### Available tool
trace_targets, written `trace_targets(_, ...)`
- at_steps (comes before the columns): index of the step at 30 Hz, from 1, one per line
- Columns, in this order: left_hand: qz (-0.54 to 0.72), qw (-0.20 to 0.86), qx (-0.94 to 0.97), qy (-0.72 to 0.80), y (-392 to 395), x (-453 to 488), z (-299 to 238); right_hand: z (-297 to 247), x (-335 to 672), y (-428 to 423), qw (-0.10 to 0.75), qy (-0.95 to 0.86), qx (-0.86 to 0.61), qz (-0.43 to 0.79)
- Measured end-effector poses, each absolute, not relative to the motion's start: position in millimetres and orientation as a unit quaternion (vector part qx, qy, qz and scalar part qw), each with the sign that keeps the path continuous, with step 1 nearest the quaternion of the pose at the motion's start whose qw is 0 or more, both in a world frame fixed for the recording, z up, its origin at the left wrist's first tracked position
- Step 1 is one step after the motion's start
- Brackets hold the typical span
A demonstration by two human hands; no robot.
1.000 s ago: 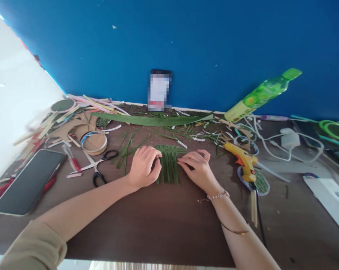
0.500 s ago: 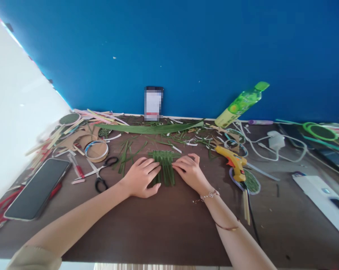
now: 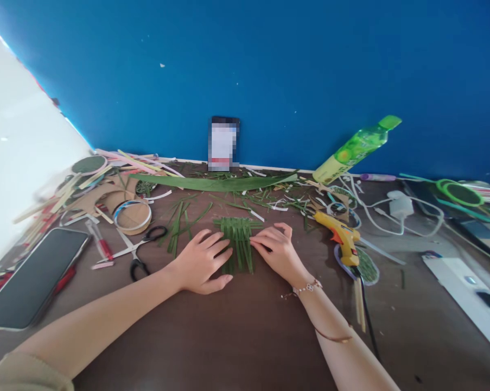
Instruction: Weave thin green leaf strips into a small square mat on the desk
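A small piece woven from green leaf strips [image 3: 239,241] lies flat on the dark table, the loose strip ends pointing toward me. My left hand [image 3: 204,263] rests palm down at its left side, fingers apart, the fingertips over its left edge. At the right edge, my right hand [image 3: 279,252] has thumb and index finger pinched together on the weave's border; exactly which strip is between them is too small to tell. Loose narrow leaf strips [image 3: 180,225] lie left of the weave, near black-handled scissors [image 3: 137,251].
A phone [image 3: 222,144] leans on the blue wall behind a long leaf [image 3: 212,183]. At right are a yellow glue gun [image 3: 340,233], a tilted bottle [image 3: 354,149] and a white charger [image 3: 400,205]. Another phone [image 3: 37,277] and a tape roll [image 3: 133,217] are at left.
The camera view has shifted slightly. My left hand's fingers are spread a little wider at the weave's left edge. My right hand keeps its pinch at the right edge.
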State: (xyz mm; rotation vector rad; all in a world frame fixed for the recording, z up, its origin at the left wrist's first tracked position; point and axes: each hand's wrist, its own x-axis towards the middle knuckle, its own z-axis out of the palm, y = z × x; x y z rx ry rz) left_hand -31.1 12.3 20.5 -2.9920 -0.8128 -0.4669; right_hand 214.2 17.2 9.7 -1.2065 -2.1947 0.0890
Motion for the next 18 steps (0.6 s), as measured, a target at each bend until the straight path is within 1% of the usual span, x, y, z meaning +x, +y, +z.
trace_targets(18, -0.122, -0.011, -0.961, -0.249, 12.5, -31.7, 19.9, 15.3, 212.5, 14.8, 0.289, -0.837, -0.464, 0.028)
